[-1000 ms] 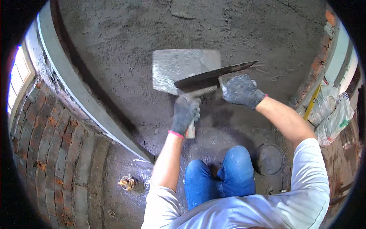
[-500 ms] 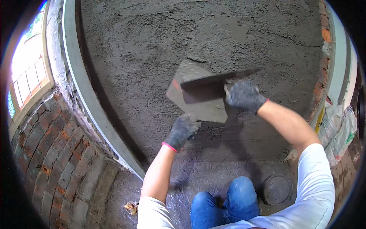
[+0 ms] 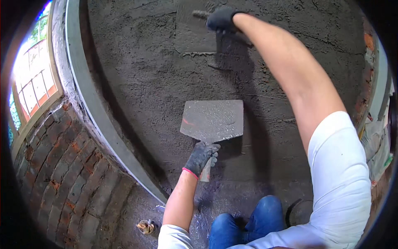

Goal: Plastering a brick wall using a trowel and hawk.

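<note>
My left hand point(image 3: 202, 157), in a dark glove with a pink cuff, grips the handle of a mortar hawk point(image 3: 213, 118). Its flat, roughly rectangular plate faces up, with a thin wet film of mortar on it and a reddish mark near the left edge. Far up the mortar-covered surface point(image 3: 145, 83), my right hand point(image 3: 224, 20) is closed around a plastering trowel, whose handle end point(image 3: 200, 14) sticks out to the left. The hand and arm hide most of the trowel's blade. Beside that hand lies a smoother patch of mortar point(image 3: 192, 37) with a ridge along its lower edge.
A long straight grey strip point(image 3: 97, 112) borders the mortar on the left, beside a brick wall point(image 3: 70, 178) and a barred window point(image 3: 35, 79). A round dark container point(image 3: 299, 213) sits by my right knee, partly behind my sleeve. Plastic bags point(image 3: 375, 145) lie at the right.
My right hand with the trowel has moved from over the hawk up and away onto the far mortar. The hawk has been turned and drawn slightly nearer, and the mortar on it looks thinner.
</note>
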A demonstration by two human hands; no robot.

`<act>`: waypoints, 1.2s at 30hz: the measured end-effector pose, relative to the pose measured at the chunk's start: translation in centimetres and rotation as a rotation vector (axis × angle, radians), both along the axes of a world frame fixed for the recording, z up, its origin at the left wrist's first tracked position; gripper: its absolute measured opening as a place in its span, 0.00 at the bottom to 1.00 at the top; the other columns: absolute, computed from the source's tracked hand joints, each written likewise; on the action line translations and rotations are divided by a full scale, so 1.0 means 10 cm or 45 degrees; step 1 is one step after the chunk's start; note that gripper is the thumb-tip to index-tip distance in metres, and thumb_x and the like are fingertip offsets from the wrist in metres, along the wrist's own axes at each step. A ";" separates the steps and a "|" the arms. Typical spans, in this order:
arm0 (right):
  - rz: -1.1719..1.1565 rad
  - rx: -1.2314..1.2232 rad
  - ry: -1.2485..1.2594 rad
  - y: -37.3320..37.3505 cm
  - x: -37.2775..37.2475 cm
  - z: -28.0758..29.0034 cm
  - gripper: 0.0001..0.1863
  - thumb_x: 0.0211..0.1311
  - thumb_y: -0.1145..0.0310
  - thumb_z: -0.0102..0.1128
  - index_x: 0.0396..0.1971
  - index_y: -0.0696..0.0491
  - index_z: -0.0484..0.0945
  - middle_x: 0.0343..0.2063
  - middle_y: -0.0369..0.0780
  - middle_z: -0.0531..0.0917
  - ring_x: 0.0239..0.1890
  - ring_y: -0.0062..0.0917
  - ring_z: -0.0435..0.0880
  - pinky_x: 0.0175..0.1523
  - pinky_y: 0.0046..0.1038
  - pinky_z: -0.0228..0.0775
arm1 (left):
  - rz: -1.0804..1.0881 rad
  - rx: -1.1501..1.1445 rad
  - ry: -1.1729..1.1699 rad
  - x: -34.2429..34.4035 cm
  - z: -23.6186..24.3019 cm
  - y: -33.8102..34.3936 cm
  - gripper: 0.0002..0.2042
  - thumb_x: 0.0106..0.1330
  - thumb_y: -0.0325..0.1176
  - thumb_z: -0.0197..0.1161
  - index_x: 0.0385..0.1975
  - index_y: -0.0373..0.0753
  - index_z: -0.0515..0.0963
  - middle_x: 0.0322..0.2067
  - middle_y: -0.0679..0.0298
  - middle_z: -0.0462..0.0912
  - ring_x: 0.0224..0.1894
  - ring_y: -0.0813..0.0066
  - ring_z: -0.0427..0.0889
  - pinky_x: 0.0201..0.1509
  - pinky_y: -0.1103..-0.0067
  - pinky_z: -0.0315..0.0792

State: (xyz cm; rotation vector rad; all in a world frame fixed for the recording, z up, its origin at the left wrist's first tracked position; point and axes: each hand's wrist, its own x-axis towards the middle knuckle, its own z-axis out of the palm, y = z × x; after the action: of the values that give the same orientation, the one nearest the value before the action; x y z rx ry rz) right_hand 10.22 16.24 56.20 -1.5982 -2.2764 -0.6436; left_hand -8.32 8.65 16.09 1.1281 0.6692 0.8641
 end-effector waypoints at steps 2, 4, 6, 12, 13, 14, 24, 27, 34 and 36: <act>0.020 -0.172 0.780 -0.15 0.03 -0.07 0.10 0.52 0.60 0.50 0.19 0.49 0.72 0.14 0.31 0.71 0.12 0.14 0.65 0.18 0.21 0.60 | 0.077 0.028 0.089 -0.10 -0.04 -0.02 0.07 0.61 0.30 0.56 0.36 0.36 0.75 0.18 0.63 0.77 0.14 0.75 0.73 0.15 0.81 0.67; -0.007 -0.188 0.692 -0.27 0.35 -0.02 0.11 0.55 0.60 0.48 0.19 0.49 0.72 0.14 0.30 0.70 0.13 0.14 0.64 0.19 0.21 0.60 | 0.077 0.034 0.084 -0.09 -0.01 -0.02 0.08 0.61 0.31 0.56 0.36 0.36 0.76 0.17 0.63 0.76 0.13 0.75 0.72 0.15 0.81 0.66; 0.086 -0.266 0.864 -0.38 0.73 -0.10 0.13 0.57 0.59 0.45 0.19 0.50 0.72 0.14 0.30 0.70 0.14 0.14 0.65 0.20 0.20 0.60 | 0.105 0.045 0.101 -0.11 -0.01 0.03 0.08 0.61 0.31 0.56 0.36 0.36 0.76 0.17 0.64 0.76 0.13 0.76 0.72 0.15 0.81 0.66; 0.098 0.021 1.321 -0.87 1.53 -0.86 0.13 0.59 0.60 0.45 0.20 0.49 0.73 0.16 0.30 0.71 0.16 0.14 0.67 0.22 0.21 0.61 | 0.074 0.110 0.235 -0.36 -0.06 0.02 0.08 0.57 0.28 0.58 0.36 0.36 0.76 0.22 0.64 0.78 0.18 0.78 0.74 0.19 0.83 0.68; 0.093 0.105 1.585 -0.84 1.56 -0.93 0.13 0.59 0.59 0.46 0.21 0.49 0.74 0.16 0.30 0.72 0.17 0.14 0.67 0.22 0.21 0.61 | 0.069 0.130 0.217 -0.33 -0.11 0.02 0.08 0.57 0.27 0.58 0.36 0.35 0.76 0.24 0.63 0.79 0.20 0.78 0.75 0.20 0.83 0.69; 0.088 0.103 1.574 -0.78 1.56 -0.94 0.13 0.59 0.59 0.46 0.21 0.49 0.74 0.16 0.30 0.72 0.17 0.14 0.67 0.22 0.21 0.61 | 0.068 0.150 0.199 -0.30 -0.17 0.00 0.08 0.56 0.26 0.58 0.36 0.35 0.75 0.25 0.63 0.80 0.21 0.78 0.76 0.22 0.83 0.70; -0.210 -0.891 0.696 -0.37 0.30 -1.28 0.03 0.40 0.71 0.54 0.14 0.53 0.76 0.11 0.32 0.72 0.13 0.16 0.68 0.19 0.23 0.62 | 0.069 -0.050 0.188 -0.01 -0.66 -0.14 0.07 0.55 0.30 0.62 0.31 0.39 0.73 0.19 0.67 0.76 0.17 0.78 0.73 0.18 0.81 0.67; -0.176 -0.816 0.207 -0.31 0.61 -1.66 0.05 0.42 0.71 0.53 0.13 0.53 0.75 0.11 0.38 0.74 0.10 0.22 0.70 0.15 0.28 0.63 | 0.070 -0.015 0.163 0.03 -0.73 -0.09 0.07 0.55 0.30 0.62 0.31 0.39 0.72 0.18 0.68 0.75 0.15 0.79 0.72 0.16 0.80 0.66; -0.263 -0.812 0.457 -0.65 0.96 -2.52 0.10 0.43 0.72 0.51 0.24 0.53 0.82 0.15 0.43 0.79 0.14 0.26 0.76 0.17 0.29 0.67 | 0.082 0.093 0.167 0.22 -0.86 -0.21 0.09 0.54 0.31 0.62 0.32 0.39 0.71 0.15 0.66 0.73 0.10 0.77 0.70 0.11 0.81 0.64; -0.065 -0.649 0.176 -0.93 0.93 -2.62 0.14 0.40 0.69 0.54 0.30 0.55 0.81 0.18 0.43 0.81 0.18 0.26 0.80 0.22 0.30 0.71 | 0.041 -0.070 0.126 0.21 -0.93 -0.23 0.09 0.54 0.31 0.62 0.33 0.40 0.72 0.15 0.66 0.73 0.10 0.77 0.70 0.11 0.81 0.64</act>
State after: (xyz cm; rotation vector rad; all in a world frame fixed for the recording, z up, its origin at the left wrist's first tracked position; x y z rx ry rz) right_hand 19.50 6.97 29.95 -1.8489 -2.4232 0.0545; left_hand -6.22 6.37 6.79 1.1188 0.7906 0.8164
